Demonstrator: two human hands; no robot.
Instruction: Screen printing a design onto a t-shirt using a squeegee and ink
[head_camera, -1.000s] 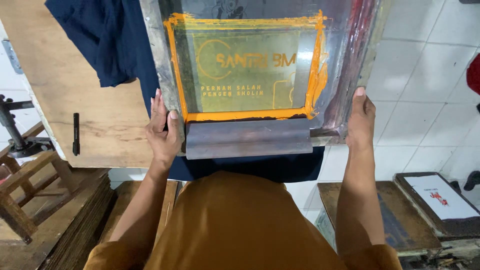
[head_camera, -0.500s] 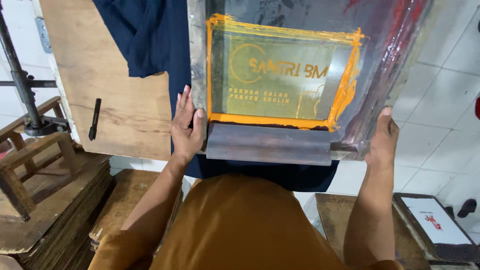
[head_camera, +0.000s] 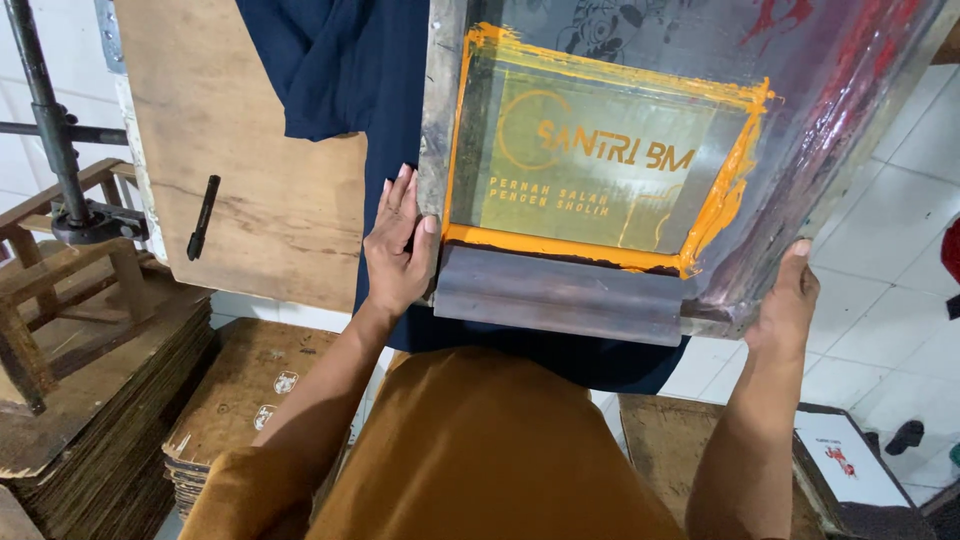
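Observation:
A metal-framed printing screen (head_camera: 440, 130) with an orange-taped stencil window (head_camera: 600, 165) lies over a dark blue shirt (head_camera: 340, 70) on a wooden board (head_camera: 250, 190). A grey squeegee (head_camera: 560, 295) rests across the screen's near edge. My left hand (head_camera: 398, 245) lies flat against the frame's left near corner, fingers on the shirt. My right hand (head_camera: 785, 300) grips the frame's right near corner.
A black marker (head_camera: 203, 217) lies on the board's left part. Stacks of brown boards (head_camera: 110, 400) sit at the lower left beside a wooden stool (head_camera: 50, 280) and a metal stand (head_camera: 60, 170). A printed sheet (head_camera: 850, 460) lies at the lower right on white floor tiles.
The view has shifted so the screen sits further right in the picture. Both hands stay on the frame's near corners; the right edge of the frame looks raised a little.

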